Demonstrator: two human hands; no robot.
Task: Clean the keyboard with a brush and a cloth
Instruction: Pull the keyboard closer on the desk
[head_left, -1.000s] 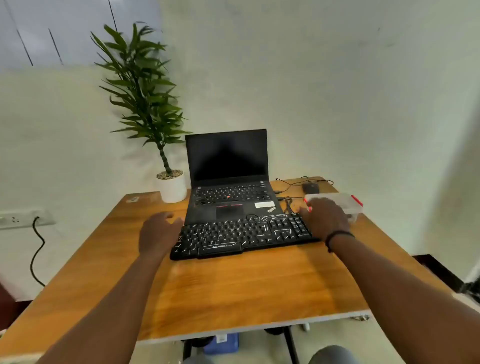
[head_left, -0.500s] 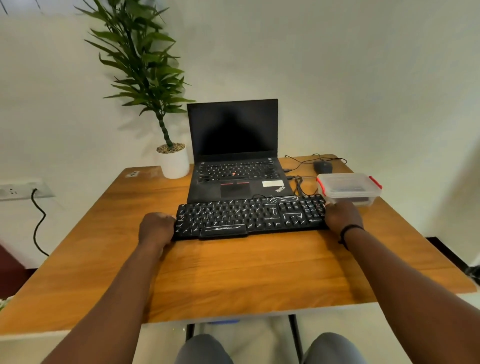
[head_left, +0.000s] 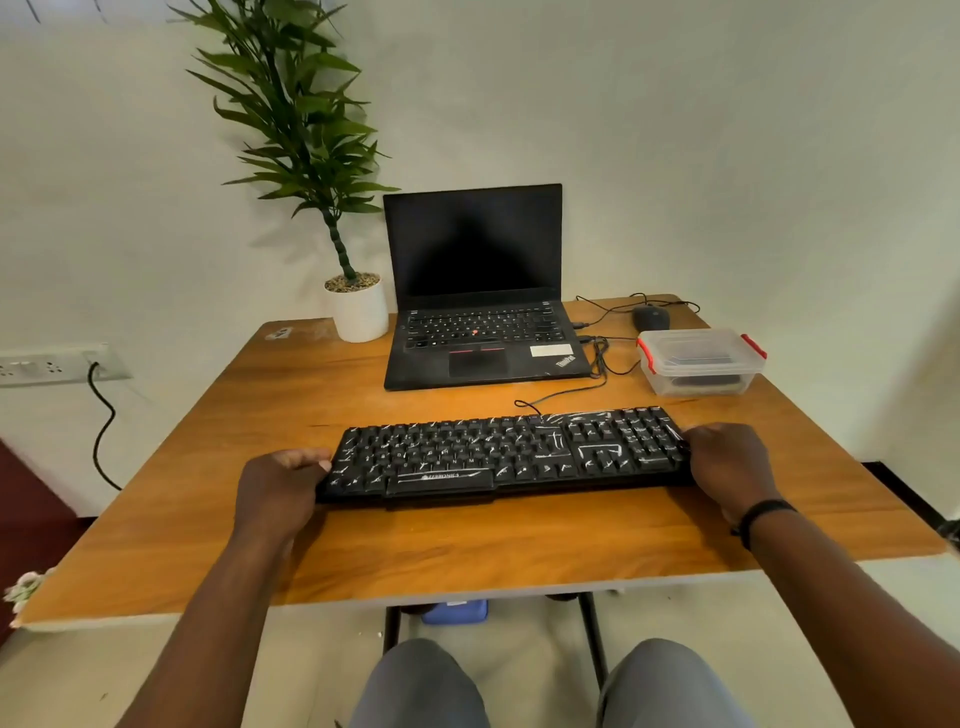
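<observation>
A black keyboard (head_left: 509, 452) with white streaks on its keys lies on the wooden table (head_left: 467, 540), a little in front of the laptop. My left hand (head_left: 278, 491) grips its left end, thumb on top. My right hand (head_left: 727, 465) grips its right end, and a black band circles that wrist. A clear plastic box (head_left: 698, 361) with red clips stands at the right, lid on, with dark things inside that I cannot make out. No brush or cloth shows in the open.
An open black laptop (head_left: 480, 332) sits behind the keyboard. A potted plant (head_left: 358, 306) stands at its left, a mouse (head_left: 650, 317) and cables at its right. A wall socket (head_left: 57, 364) with a black cord is at the far left.
Both hands closed on the keyboard's ends and drew it toward me, away from the laptop. The camera tilted downward.
</observation>
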